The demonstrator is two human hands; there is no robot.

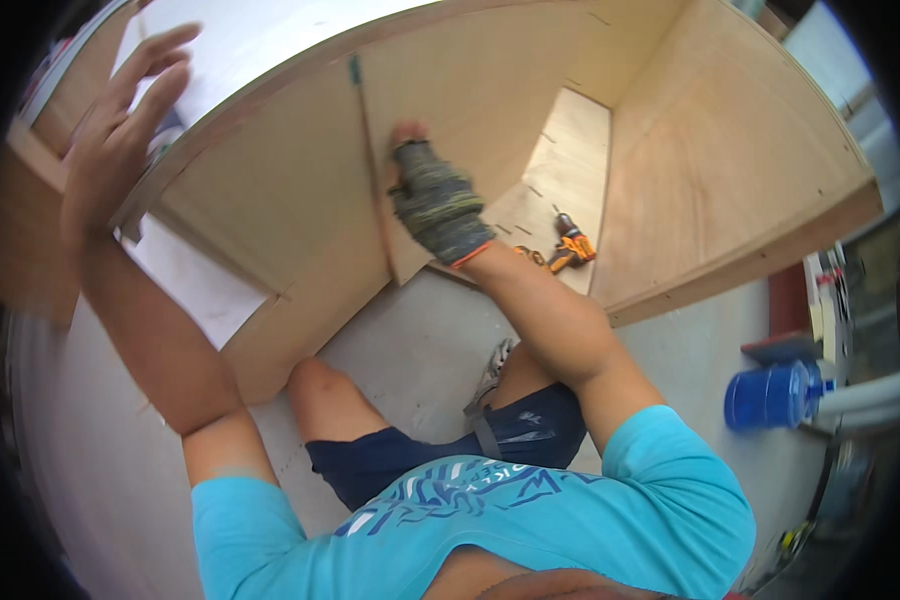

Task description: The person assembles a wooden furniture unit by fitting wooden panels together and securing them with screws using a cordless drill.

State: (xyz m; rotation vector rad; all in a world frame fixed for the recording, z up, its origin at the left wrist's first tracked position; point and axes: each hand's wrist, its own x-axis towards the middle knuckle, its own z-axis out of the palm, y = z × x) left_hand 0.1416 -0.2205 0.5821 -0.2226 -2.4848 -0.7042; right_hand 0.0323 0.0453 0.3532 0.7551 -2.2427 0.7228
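Observation:
My bare left hand is raised at the upper left, beside the edge of a large plywood panel. Its fingers are apart and nothing shows in them. On my right hand is a grey-green fingerless glove with an orange cuff. That hand is at the panel's face, right beside a thin brown strip with a dark green upper end. The fingertips are blurred and partly hidden by the glove, so I cannot make out whether they grip or press.
An orange-and-black cordless drill lies on the plywood inside the cabinet-like box. A plywood side wall stands at the right. Farther right, a blue water jug is by the grey floor. My knees are close to the box.

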